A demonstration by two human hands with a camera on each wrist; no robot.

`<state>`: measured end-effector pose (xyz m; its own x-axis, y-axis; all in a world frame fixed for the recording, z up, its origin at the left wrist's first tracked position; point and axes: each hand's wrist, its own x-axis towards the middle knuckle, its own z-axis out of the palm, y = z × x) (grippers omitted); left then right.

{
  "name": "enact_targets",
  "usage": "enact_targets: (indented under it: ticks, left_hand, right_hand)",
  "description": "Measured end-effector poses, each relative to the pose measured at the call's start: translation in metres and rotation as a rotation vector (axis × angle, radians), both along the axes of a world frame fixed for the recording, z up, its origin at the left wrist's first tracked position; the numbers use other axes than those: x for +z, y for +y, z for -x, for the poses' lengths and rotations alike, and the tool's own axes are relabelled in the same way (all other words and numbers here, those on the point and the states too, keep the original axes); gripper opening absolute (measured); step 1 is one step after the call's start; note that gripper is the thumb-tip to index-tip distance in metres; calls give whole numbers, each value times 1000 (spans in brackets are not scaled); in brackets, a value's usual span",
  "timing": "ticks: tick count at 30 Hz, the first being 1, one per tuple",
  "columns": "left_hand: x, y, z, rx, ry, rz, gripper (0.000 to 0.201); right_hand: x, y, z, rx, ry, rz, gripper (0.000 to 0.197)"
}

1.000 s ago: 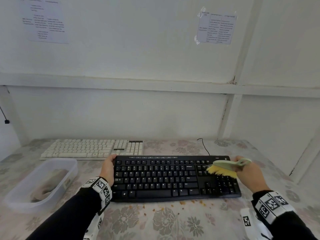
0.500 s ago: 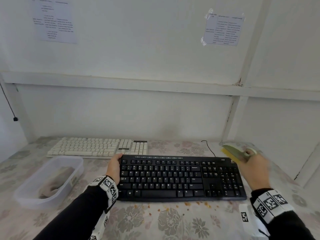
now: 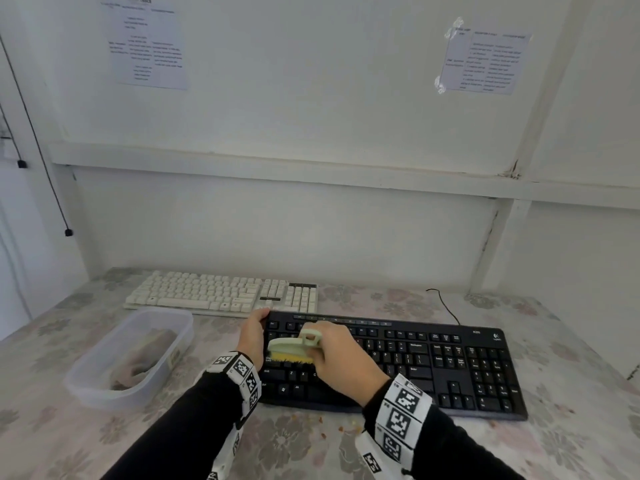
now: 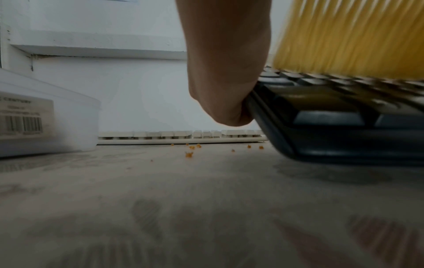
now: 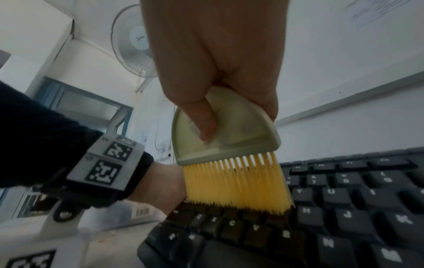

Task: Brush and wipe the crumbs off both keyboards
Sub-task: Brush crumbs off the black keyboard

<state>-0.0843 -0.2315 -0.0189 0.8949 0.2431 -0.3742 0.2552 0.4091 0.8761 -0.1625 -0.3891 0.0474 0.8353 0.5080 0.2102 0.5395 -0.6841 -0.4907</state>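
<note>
A black keyboard (image 3: pixel 433 362) lies in front of me on the flowered table, and a white keyboard (image 3: pixel 221 294) lies behind it to the left. My left hand (image 3: pixel 252 336) grips the black keyboard's left end (image 4: pixel 270 116). My right hand (image 3: pixel 341 355) holds a pale green brush (image 3: pixel 294 346) with yellow bristles (image 5: pixel 236 186). The bristles touch the keys at the left part of the black keyboard (image 5: pixel 344 208), close to my left hand. Orange crumbs (image 3: pixel 346 427) lie on the table by the keyboard's front edge, and more crumbs (image 4: pixel 190 150) lie left of it.
A clear plastic tub (image 3: pixel 131 358) with a cloth inside stands left of the black keyboard, near my left arm. The keyboard's cable (image 3: pixel 446 306) runs back toward the white wall. The table edge lies near me.
My right hand has carried the brush from the keyboard's right end, up past its far right corner, to the left keys beside my left hand. The left hand kept its grip.
</note>
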Motion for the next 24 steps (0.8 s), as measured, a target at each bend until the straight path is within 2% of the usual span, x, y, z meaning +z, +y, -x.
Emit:
enact_targets:
  ticks: [4, 8, 12, 14, 16, 18, 24]
  left_hand:
    - [1, 2, 2, -14, 39, 34, 33]
    - [1, 1, 0, -58, 59, 67, 37]
    - [0, 1, -1, -53, 61, 70, 37]
    - [-1, 1, -2, -44, 63, 62, 37]
    - [-2, 1, -3, -41, 59, 60, 37]
    - [-4, 1, -4, -43, 45, 52, 36]
    - [-6, 2, -7, -27, 11, 57, 34]
  right_hand:
    - [-2, -11, -1, -43, 4, 77, 29]
    - [-2, -32, -2, -146, 30, 148, 23]
    - [9, -45, 0, -228, 12, 273, 30]
    - [12, -41, 3, -178, -31, 225, 27]
    - [9, -32, 4, -77, -61, 94, 16]
    - [4, -22, 2, -4, -54, 6, 19]
    - [-6, -14, 0, 27, 11, 88, 16]
